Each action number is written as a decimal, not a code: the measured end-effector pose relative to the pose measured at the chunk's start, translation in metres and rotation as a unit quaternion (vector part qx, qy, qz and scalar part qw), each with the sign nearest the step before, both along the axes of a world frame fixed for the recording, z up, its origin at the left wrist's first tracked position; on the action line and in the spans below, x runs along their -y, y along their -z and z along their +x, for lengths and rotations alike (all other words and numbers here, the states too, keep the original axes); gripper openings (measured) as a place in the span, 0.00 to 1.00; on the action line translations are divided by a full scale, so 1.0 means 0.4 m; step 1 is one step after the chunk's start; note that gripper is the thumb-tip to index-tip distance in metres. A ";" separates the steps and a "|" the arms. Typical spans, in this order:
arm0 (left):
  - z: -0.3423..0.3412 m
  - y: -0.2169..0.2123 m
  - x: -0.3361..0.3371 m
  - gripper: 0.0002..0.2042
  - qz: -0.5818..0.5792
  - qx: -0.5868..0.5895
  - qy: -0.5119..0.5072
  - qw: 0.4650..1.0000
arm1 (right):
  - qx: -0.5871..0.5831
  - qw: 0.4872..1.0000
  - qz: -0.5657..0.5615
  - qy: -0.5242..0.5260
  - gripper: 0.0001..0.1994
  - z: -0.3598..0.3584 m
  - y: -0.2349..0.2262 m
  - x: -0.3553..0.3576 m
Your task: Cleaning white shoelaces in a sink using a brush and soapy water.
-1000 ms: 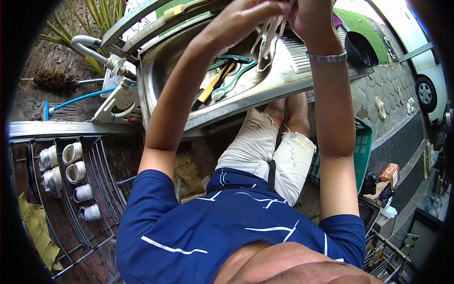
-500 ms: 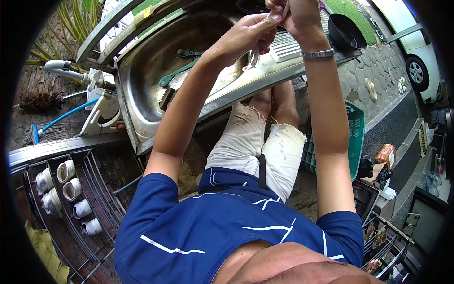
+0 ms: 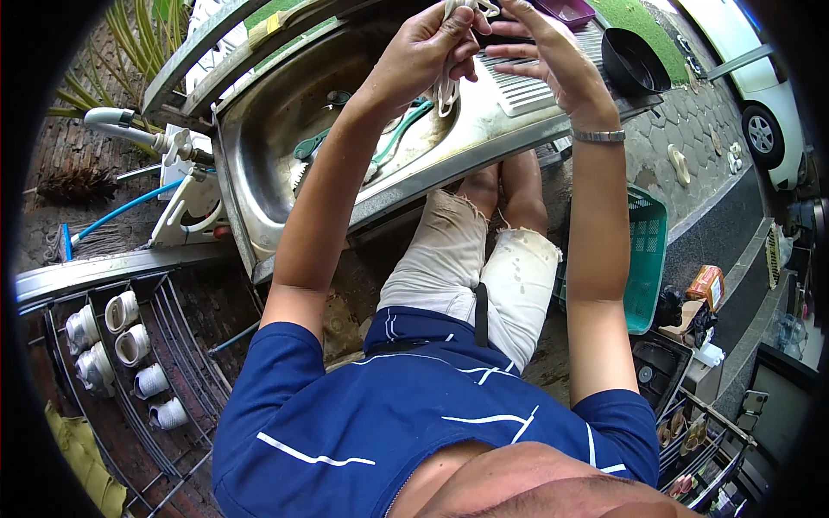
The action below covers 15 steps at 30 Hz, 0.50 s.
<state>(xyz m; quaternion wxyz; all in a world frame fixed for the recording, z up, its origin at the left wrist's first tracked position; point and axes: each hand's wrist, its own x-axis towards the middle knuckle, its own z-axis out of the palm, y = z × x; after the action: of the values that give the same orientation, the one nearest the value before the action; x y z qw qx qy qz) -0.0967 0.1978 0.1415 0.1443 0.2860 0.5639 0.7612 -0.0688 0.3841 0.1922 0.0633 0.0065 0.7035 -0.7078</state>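
A metal sink counter (image 3: 479, 121) is filling the upper middle of a yard-side workspace, its deep basin (image 3: 263, 164) sitting to the left and its ribbed drainboard (image 3: 522, 86) stretching to the right. A green-handled brush (image 3: 400, 136) is lying in the basin, partly behind the left forearm. A black pan (image 3: 635, 62) is standing at the drainboard's far right, with a purple container (image 3: 566, 10) resting near the top. A grey faucet (image 3: 121, 121) is curving beside the basin's left end, while white shoes (image 3: 132, 345) are lining a wire rack (image 3: 180, 485) at lower left. Beyond the counter's right end, grey paving (image 3: 656, 160) is running toward a parked white car (image 3: 743, 52).

The counter's front edge is slanting upward to the right, passing beneath both forearms and just in front of the person's pale shorts (image 3: 432, 255). A green crate (image 3: 648, 259) is standing below that edge, beside the right forearm. A gap is separating the two palms above the drainboard's left part.

The left hand (image 3: 445, 43) is pinching a bunch of white laces (image 3: 446, 91) above the basin's right end. The laces are looping over the fingertips, their long axis running roughly up and down the view, with the loose strands pointing down toward the counter. The right hand (image 3: 535, 52) is spreading its fingers just beside the bunch; whether they are touching it, the view is not showing clearly.
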 end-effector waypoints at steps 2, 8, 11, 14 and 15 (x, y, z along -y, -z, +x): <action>0.000 0.008 0.020 0.16 -0.038 -0.058 -0.019 0.997 | 0.097 0.990 0.046 -0.086 0.36 0.005 0.014 0.003; 0.037 0.016 0.045 0.18 -0.118 -0.092 -0.029 0.988 | -0.075 0.964 -0.235 -0.101 0.14 -0.016 0.051 0.048; 0.047 0.030 0.063 0.20 -0.112 -0.115 -0.043 0.986 | -0.137 0.942 -0.280 -0.123 0.14 -0.014 0.031 0.057; 0.058 0.029 0.078 0.21 -0.109 -0.119 -0.071 0.984 | -0.149 0.958 -0.203 -0.138 0.15 -0.025 0.025 0.074; 0.060 0.028 0.083 0.22 -0.113 -0.108 -0.081 0.984 | -0.150 0.958 -0.201 -0.138 0.15 -0.028 0.022 0.076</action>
<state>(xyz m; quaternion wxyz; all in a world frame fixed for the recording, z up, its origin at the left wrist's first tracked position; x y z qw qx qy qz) -0.0726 0.1646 0.1304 0.0520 0.3013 0.6799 0.6665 -0.0800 0.3538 0.1833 0.0543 -0.2096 0.5422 -0.8118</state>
